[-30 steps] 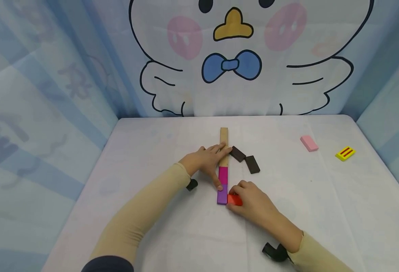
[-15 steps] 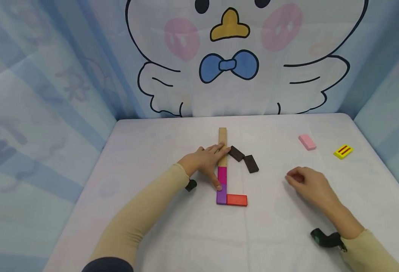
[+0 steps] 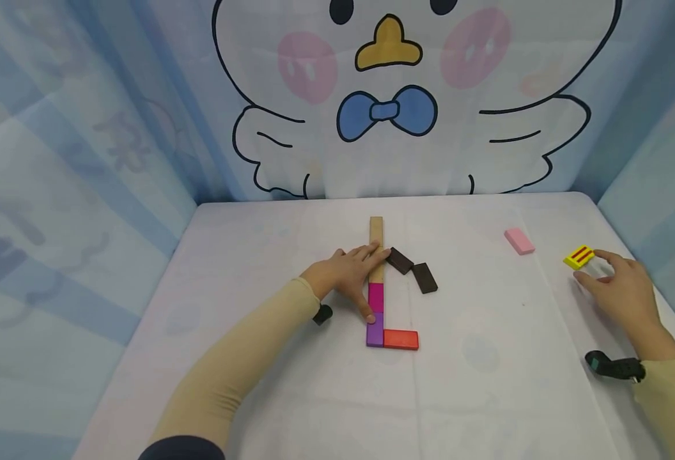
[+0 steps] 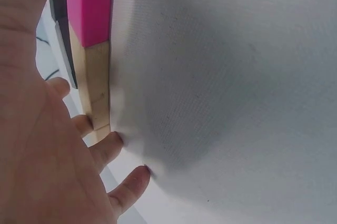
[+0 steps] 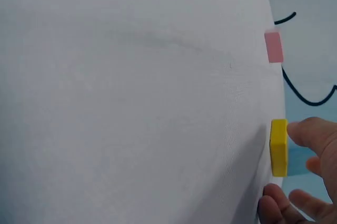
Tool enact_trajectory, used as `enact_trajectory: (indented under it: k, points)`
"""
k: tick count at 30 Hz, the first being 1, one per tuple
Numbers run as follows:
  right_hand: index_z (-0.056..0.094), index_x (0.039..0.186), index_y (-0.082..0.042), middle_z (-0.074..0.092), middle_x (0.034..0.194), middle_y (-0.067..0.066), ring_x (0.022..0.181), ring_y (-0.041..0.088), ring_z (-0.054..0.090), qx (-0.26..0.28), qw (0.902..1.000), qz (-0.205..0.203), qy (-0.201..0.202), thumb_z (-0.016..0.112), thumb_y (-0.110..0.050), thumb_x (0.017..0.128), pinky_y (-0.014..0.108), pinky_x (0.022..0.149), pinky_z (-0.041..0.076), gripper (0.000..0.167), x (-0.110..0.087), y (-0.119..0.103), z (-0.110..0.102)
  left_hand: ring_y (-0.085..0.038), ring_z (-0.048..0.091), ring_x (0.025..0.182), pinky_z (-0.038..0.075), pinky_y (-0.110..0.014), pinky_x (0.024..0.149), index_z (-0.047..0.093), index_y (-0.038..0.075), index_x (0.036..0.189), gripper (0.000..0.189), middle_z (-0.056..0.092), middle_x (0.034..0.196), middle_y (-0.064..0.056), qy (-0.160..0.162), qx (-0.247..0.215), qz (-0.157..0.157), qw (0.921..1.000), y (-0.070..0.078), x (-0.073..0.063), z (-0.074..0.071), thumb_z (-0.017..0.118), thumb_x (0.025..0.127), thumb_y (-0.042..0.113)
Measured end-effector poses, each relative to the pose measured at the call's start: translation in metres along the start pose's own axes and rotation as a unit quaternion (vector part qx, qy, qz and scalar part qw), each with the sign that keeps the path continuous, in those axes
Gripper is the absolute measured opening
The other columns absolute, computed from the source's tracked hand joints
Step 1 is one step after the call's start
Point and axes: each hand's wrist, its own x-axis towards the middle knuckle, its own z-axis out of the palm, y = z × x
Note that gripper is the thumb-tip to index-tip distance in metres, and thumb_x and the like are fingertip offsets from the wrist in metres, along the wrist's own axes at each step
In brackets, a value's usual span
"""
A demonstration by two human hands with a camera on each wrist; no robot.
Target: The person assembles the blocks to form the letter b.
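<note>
My left hand [image 3: 351, 271] lies across a straight row of blocks with fingers spread. Its fingertips touch the tan wooden blocks [image 3: 376, 230], and its thumb rests where the magenta block [image 3: 376, 296] meets the purple block [image 3: 374, 335]. A red block [image 3: 401, 339] extends rightward from the purple one's near end, forming an L. At the right, my right hand [image 3: 625, 287] reaches to a yellow block with red stripes [image 3: 578, 257], thumb and forefinger parted around its near corner. In the right wrist view one fingertip is right at the yellow block [image 5: 278, 147]; other fingers sit below it.
Two dark brown blocks [image 3: 425, 278] lie just right of the row, one by the left fingertips. A pink block [image 3: 519, 241] lies left of the yellow one. Behind the white table [image 3: 291, 396] hangs a printed cloth [image 3: 406, 160], with more cloth at both sides.
My right hand has let go of the red block, leaving it against the purple one, and has moved right and away to the yellow block. The left hand has stayed in place.
</note>
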Motion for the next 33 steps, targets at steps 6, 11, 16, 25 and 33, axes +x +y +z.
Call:
enact_trajectory:
  k: [6,11,16,25,33]
  points:
    - [0.041,0.148,0.013,0.034,0.145,0.047,0.122,0.062,0.041,-0.015,0.9999,-0.004,-0.003,0.057,-0.027,0.103,0.073,0.095,0.041,0.062,0.011,0.001,0.002,-0.033,0.01,0.161,0.018,-0.062,0.126,-0.005,0.032,0.167,0.144,-0.008,0.176,-0.006,0.0,-0.007,0.004,1.0,0.001,-0.002,-0.001,0.086,0.064,0.074]
    - [0.053,0.136,0.012,0.052,0.124,0.042,0.1,0.055,0.056,-0.013,0.9999,-0.002,-0.005,0.062,-0.027,0.101,0.05,0.066,0.05,0.053,0.007,-0.004,0.006,-0.034,0.01,0.161,0.018,-0.062,0.126,-0.006,0.032,0.167,0.144,-0.009,0.176,-0.006,-0.004,-0.005,0.004,1.0,0.002,-0.003,-0.002,0.086,0.065,0.074]
    - [0.058,0.13,0.011,0.055,0.117,0.038,0.089,0.047,0.06,-0.005,0.9995,-0.032,-0.008,0.068,-0.027,0.099,0.029,0.055,0.044,0.05,-0.002,-0.018,0.014,-0.033,0.008,0.161,0.017,-0.062,0.126,-0.005,0.032,0.167,0.144,-0.009,0.176,-0.006,-0.001,-0.001,0.001,1.0,0.001,-0.003,-0.002,0.086,0.064,0.074]
    - [0.059,0.13,0.007,0.057,0.117,0.032,0.086,0.037,0.058,0.016,0.9966,-0.071,-0.038,0.075,-0.024,0.096,0.028,0.057,0.046,0.049,-0.029,-0.052,0.033,-0.033,0.007,0.161,0.017,-0.062,0.126,-0.005,0.033,0.167,0.144,-0.01,0.175,-0.005,-0.005,-0.002,-0.001,1.0,0.001,-0.002,-0.002,0.086,0.064,0.075]
    - [0.066,0.125,-0.001,0.059,0.133,0.027,0.097,0.036,0.059,0.027,0.9855,-0.145,-0.083,0.082,-0.019,0.088,0.031,0.066,0.048,0.044,-0.047,-0.089,0.048,-0.033,0.007,0.161,0.017,-0.062,0.126,-0.006,0.033,0.167,0.144,-0.011,0.175,-0.005,-0.005,0.003,-0.003,1.0,0.0,0.0,-0.001,0.085,0.063,0.076]
